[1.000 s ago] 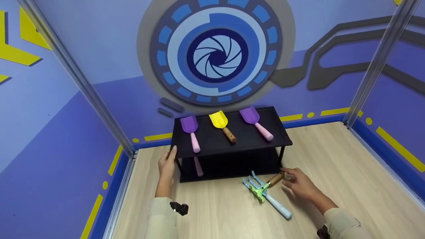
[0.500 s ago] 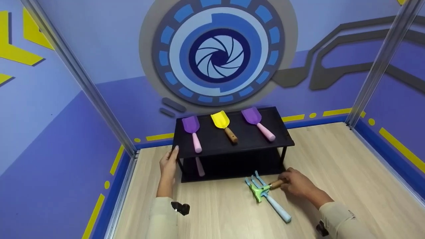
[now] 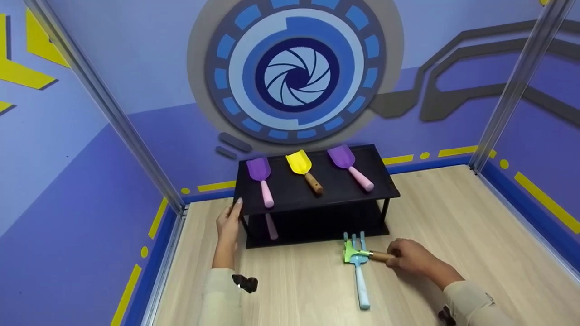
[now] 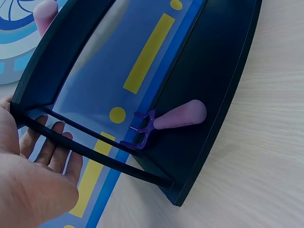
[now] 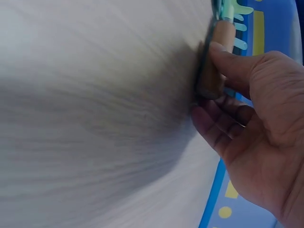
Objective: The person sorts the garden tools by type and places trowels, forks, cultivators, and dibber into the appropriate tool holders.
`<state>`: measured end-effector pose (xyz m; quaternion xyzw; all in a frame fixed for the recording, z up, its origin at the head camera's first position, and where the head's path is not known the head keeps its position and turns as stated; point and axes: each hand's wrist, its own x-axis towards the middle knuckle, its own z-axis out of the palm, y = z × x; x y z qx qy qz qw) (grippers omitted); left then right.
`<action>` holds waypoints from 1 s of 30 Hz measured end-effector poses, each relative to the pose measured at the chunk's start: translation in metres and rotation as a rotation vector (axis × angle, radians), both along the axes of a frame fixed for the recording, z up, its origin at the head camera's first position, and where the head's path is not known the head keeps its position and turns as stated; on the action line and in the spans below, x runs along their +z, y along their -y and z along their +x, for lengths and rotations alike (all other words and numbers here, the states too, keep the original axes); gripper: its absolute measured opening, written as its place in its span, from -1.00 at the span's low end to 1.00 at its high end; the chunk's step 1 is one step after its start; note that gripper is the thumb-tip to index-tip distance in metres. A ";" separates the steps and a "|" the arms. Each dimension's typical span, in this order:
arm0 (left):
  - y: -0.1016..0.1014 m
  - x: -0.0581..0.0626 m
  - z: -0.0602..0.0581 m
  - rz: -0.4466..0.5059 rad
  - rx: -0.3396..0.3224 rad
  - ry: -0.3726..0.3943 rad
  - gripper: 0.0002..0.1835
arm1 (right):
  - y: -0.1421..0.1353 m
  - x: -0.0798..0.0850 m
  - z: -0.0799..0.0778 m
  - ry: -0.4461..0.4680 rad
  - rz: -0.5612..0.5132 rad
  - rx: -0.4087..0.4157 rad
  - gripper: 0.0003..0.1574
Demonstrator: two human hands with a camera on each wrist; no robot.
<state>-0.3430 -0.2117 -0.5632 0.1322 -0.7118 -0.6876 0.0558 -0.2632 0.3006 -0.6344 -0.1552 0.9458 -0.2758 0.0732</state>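
My left hand [image 3: 228, 224] holds the left end of a black two-tier rack [image 3: 308, 201], thumb at the top board and fingers beneath its edge. With my right hand [image 3: 412, 258] I pinch the wooden handle [image 5: 216, 61] of a small green hand rake [image 3: 349, 251]. Its green head lies across a light-blue garden fork [image 3: 361, 285] on the table, tines toward the rack. On the lower tier lies a purple hand fork with a pink handle [image 4: 180, 115]; the top board partly hides it in the head view.
The rack's top board bears a purple scoop [image 3: 258, 170] at left, a yellow scoop [image 3: 299, 162] in the middle and another purple scoop [image 3: 342, 156] at right. Blue patterned walls [image 3: 158, 149] enclose the pale wooden table [image 3: 453, 217] at the back and sides.
My right hand has taken hold of the green rake's wooden handle and turned the rake almost level. The blue fork has swung round, its handle end moving left. The left hand stays at the rack.
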 end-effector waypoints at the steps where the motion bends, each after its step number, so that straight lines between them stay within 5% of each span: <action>1: 0.000 0.000 0.000 -0.001 -0.002 -0.001 -0.23 | 0.000 0.001 0.001 -0.009 -0.005 0.013 -0.78; 15: 0.000 -0.001 0.001 0.019 0.002 -0.006 -0.19 | 0.001 -0.001 0.005 -0.174 -0.103 0.044 -0.94; 26: 0.000 0.000 0.000 0.020 -0.008 0.004 -0.11 | 0.013 -0.001 0.002 -0.104 -0.218 -0.006 -0.86; 30: -0.001 0.000 0.001 0.016 0.006 -0.010 -0.22 | 0.024 0.002 0.002 -0.085 -0.241 -0.036 -0.84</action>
